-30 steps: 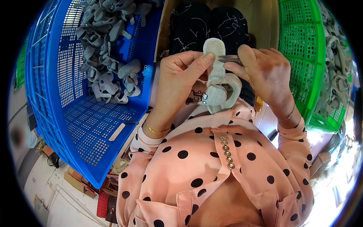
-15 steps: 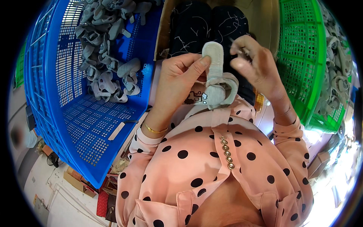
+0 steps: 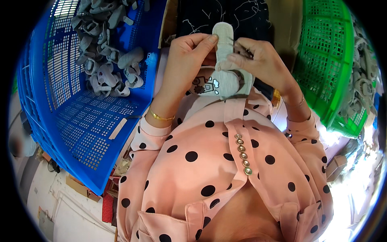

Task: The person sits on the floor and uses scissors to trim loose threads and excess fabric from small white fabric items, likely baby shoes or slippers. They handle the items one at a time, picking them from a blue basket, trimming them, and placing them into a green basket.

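Note:
My left hand [image 3: 182, 56] pinches the edge of a flat, rounded strap between thumb and fingers. The strap belongs to a small grey fabric shoe upper [image 3: 227, 85], which hangs over my lap with a printed cartoon picture on its side. My right hand [image 3: 268, 62] is at the other side of the strap, its thumb and fingertips bent in against the fabric. Between its fingers sits a small dark metal tool [image 3: 244, 50], mostly hidden, so its exact kind is unclear.
At the left stands a blue plastic basket [image 3: 102, 159] with many grey uppers [image 3: 107, 76] heaped at its far end. A green basket [image 3: 320, 72] is on the right, with more grey pieces [image 3: 360, 86] beyond its wall. A cardboard box [image 3: 284, 24] surrounds my lap.
My right hand has come in from the right, down to the strap. The upper and my left hand have shifted up in the picture, and the printed side shows more.

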`<state>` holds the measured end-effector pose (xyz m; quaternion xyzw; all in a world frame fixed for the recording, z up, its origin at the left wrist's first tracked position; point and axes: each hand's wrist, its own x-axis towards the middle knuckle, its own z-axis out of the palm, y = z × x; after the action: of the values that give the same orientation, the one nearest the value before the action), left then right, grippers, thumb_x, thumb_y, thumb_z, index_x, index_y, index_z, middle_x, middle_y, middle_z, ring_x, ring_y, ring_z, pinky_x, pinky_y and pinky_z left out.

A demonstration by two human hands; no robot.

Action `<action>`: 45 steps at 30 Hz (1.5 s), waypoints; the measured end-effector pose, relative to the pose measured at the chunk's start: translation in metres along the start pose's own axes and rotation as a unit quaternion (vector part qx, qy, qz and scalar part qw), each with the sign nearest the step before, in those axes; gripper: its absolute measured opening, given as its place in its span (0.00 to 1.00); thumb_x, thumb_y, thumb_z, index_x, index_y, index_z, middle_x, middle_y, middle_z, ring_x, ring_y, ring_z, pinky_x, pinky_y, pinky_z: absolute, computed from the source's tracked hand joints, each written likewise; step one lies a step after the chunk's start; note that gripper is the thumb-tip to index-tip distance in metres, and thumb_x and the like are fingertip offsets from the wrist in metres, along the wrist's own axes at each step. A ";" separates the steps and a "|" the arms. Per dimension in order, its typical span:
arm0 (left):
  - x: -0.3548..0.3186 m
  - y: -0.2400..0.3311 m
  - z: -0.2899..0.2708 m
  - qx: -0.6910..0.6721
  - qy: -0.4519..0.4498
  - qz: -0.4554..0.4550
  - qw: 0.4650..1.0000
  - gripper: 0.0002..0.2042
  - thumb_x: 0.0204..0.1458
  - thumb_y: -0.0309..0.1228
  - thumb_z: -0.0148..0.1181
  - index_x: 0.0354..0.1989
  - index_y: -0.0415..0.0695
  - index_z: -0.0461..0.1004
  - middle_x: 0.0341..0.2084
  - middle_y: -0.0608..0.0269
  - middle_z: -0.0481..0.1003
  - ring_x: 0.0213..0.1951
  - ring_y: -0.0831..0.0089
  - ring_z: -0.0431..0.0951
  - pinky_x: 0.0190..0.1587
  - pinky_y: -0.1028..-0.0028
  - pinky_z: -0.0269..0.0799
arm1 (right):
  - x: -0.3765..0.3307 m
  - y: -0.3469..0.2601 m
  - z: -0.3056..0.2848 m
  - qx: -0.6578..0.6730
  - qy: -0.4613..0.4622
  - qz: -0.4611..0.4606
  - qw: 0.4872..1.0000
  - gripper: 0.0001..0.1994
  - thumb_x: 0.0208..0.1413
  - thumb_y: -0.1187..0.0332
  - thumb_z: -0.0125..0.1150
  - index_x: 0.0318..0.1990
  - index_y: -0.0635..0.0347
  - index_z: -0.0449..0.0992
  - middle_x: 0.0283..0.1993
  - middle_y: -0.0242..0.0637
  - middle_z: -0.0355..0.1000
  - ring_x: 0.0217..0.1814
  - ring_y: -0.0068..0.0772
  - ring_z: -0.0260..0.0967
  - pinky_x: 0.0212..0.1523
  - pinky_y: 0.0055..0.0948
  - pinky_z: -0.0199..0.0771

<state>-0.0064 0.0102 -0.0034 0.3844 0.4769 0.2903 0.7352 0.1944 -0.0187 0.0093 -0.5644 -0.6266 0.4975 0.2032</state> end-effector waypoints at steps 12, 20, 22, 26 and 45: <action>-0.013 -0.026 -0.014 0.198 -0.075 0.024 0.977 0.10 0.57 0.29 0.63 0.44 0.37 0.78 0.28 0.69 0.78 0.28 0.87 0.73 0.30 0.84 0.69 | 0.009 0.034 0.010 0.320 -0.059 0.145 0.934 0.13 0.61 0.59 0.61 0.37 0.62 0.72 0.25 0.21 0.62 0.27 0.11 0.57 0.26 0.17 0.61; -0.005 -0.027 -0.016 0.198 -0.065 -0.010 0.978 0.11 0.59 0.31 0.60 0.43 0.36 0.79 0.25 0.71 0.77 0.26 0.88 0.72 0.28 0.85 0.67 | -0.009 0.027 -0.002 -0.301 0.133 -0.151 0.932 0.21 0.53 0.48 0.63 0.31 0.58 0.68 0.19 0.39 0.67 0.21 0.42 0.68 0.22 0.34 0.67; -0.002 -0.026 -0.015 0.186 -0.074 -0.036 0.979 0.10 0.60 0.30 0.59 0.43 0.36 0.79 0.25 0.71 0.77 0.26 0.88 0.71 0.28 0.86 0.67 | -0.008 0.027 -0.003 -0.361 0.125 -0.192 0.904 0.22 0.52 0.47 0.64 0.26 0.55 0.65 0.15 0.35 0.64 0.18 0.39 0.67 0.21 0.33 0.67; -0.002 -0.027 -0.017 0.180 -0.077 -0.032 0.980 0.10 0.60 0.30 0.58 0.44 0.36 0.79 0.26 0.72 0.77 0.26 0.89 0.71 0.28 0.86 0.66 | -0.007 0.019 0.001 -0.464 0.104 -0.222 0.851 0.22 0.51 0.46 0.63 0.23 0.52 0.63 0.13 0.31 0.60 0.16 0.32 0.65 0.20 0.30 0.64; -0.002 -0.027 -0.021 0.116 -0.082 -0.075 0.987 0.10 0.59 0.30 0.60 0.43 0.37 0.80 0.25 0.71 0.77 0.25 0.88 0.71 0.28 0.85 0.66 | 0.003 0.021 0.008 -0.518 0.088 -0.223 0.821 0.21 0.56 0.46 0.58 0.23 0.51 0.64 0.13 0.27 0.61 0.15 0.26 0.65 0.21 0.24 0.64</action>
<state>-0.0246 -0.0004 -0.0305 0.4525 0.4727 0.1444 0.7423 0.1969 -0.0216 -0.0128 -0.4731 -0.8800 -0.0111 0.0406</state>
